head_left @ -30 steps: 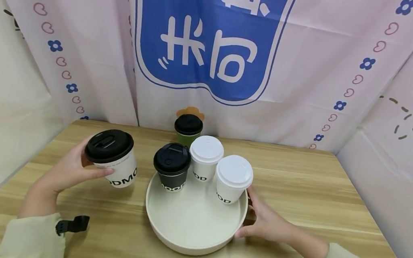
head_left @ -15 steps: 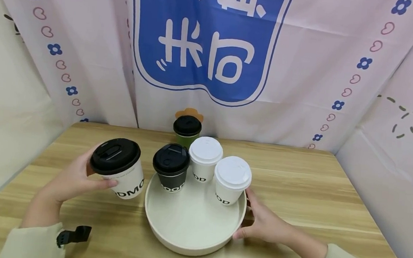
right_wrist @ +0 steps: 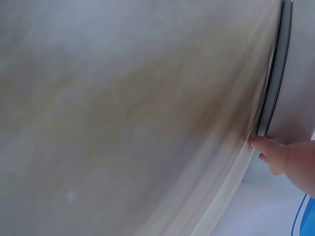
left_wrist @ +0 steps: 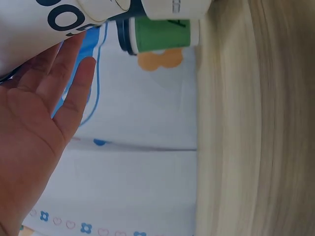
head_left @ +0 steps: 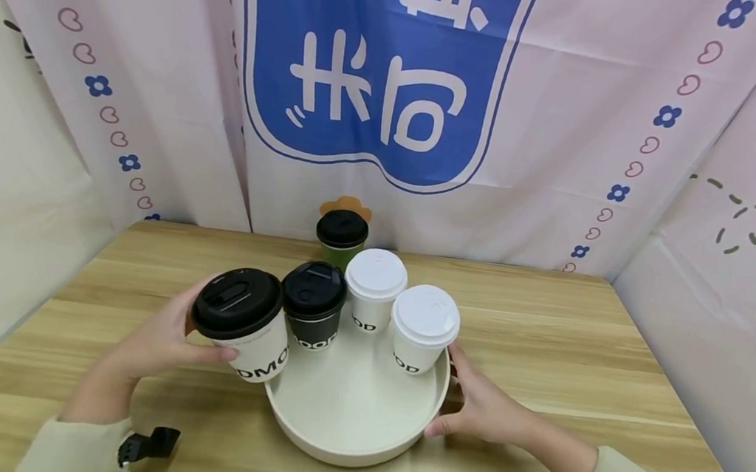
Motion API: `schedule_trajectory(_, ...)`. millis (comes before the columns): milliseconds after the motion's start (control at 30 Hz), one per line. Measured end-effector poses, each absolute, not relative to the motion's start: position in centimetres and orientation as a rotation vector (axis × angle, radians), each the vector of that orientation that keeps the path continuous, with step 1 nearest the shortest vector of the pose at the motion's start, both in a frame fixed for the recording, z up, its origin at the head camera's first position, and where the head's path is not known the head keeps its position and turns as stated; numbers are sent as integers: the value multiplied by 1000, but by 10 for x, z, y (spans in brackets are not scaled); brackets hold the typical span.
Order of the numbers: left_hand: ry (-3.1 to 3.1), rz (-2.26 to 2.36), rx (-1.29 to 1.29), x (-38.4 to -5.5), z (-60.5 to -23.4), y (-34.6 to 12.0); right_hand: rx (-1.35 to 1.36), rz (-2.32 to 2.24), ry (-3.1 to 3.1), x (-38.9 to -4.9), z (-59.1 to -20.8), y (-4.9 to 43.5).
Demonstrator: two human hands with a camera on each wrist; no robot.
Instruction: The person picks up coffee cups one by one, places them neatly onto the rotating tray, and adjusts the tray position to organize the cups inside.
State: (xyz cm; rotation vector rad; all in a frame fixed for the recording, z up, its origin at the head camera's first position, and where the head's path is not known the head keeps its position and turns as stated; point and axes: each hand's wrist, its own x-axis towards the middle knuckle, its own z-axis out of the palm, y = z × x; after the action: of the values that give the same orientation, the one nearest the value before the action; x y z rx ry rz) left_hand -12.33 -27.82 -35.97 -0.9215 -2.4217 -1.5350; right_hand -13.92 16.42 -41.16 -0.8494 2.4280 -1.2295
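Note:
My left hand [head_left: 163, 345] grips a large white paper coffee cup [head_left: 261, 353] with a black lid, tilted slightly and held above the left rim of a round cream tray [head_left: 354, 412]. In the left wrist view that cup's lettered side fills the top left corner. My right hand [head_left: 491, 408] holds the tray's right side, thumb toward the front and fingers farther back, partly hidden. On the tray stand a dark grey cup [head_left: 313, 331] with a black lid and two white cups [head_left: 374, 287] [head_left: 418, 350] with white lids.
Behind the tray stands a green cup [head_left: 342, 252] with a black lid, partly hidden by the cups in front. A printed cloth [head_left: 558, 146] hangs at the table's back edge. The wooden table [head_left: 556, 339] extends to both sides of the tray.
My left hand has carried the white cup rightward and toward me, from beside the tray to over its left rim. The right hand and tray have stayed almost in place.

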Motion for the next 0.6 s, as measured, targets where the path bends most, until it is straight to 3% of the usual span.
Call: schedule_trajectory(600, -2468, -1565, -983, -118, -365, -245, -857, -1245, 2414, -140, -413, 164)
